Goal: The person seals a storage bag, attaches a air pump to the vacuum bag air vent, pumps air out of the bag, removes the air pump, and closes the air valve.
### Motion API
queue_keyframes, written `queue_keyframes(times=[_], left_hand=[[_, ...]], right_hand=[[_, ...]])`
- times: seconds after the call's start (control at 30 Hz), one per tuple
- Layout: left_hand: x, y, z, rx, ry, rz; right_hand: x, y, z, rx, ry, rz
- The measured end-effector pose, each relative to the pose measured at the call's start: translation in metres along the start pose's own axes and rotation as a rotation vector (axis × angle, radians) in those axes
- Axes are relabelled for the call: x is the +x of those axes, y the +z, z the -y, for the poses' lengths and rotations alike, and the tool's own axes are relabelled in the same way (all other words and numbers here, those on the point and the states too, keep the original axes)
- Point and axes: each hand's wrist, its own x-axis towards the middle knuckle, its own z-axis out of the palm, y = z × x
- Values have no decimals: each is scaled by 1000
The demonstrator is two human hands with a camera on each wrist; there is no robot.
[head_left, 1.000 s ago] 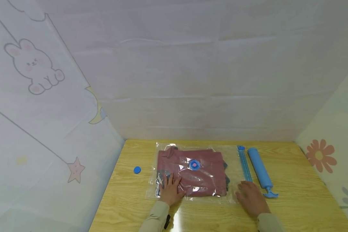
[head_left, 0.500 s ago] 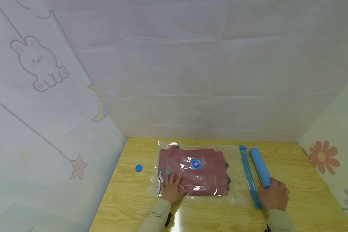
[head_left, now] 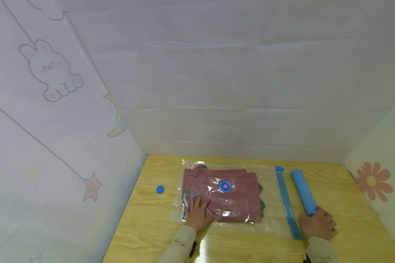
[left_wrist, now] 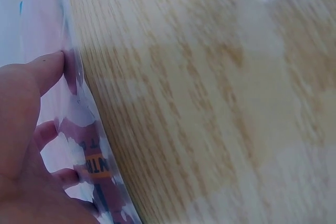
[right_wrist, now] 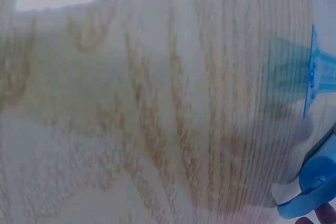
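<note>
A clear vacuum storage bag (head_left: 270, 204) lies flat, with folded dark-red clothing (head_left: 237, 208) inside and a round blue valve (head_left: 225, 186) on top. My left hand (head_left: 197, 217) rests on its lower left part, fingers spread; the left wrist view shows the fingertips on the film near the bag's edge (left_wrist: 107, 150). My right hand (head_left: 319, 224) grips the near end of a blue hand pump (head_left: 304, 191), hiding its handle in the head view. In the right wrist view, the pump's handle (right_wrist: 310, 203) shows at the lower right with fingertips beside it.
A small blue round cap (head_left: 160, 189) lies on the wooden table (head_left: 138, 219) left of the bag. The bag's blue zip strip (head_left: 287, 206) runs along its right side, close to the right hand. Printed cloth walls (head_left: 197, 91) enclose the table at the back and sides.
My right hand has moved right from the zip strip's near end to the pump and taken hold of it. The pump has shifted slightly right. My left hand stays on the bag.
</note>
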Motion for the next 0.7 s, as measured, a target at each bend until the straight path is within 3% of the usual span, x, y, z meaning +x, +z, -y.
queue_keyframes(times=[0.37,0.7], left_hand=[[-2,-5,-5,-19,2,-15],[-1,1,-1,-2,-5,-7]], right_hand=[[8,3,-7,2,-7,-18],[2,1,-4,-5,-32,-34]])
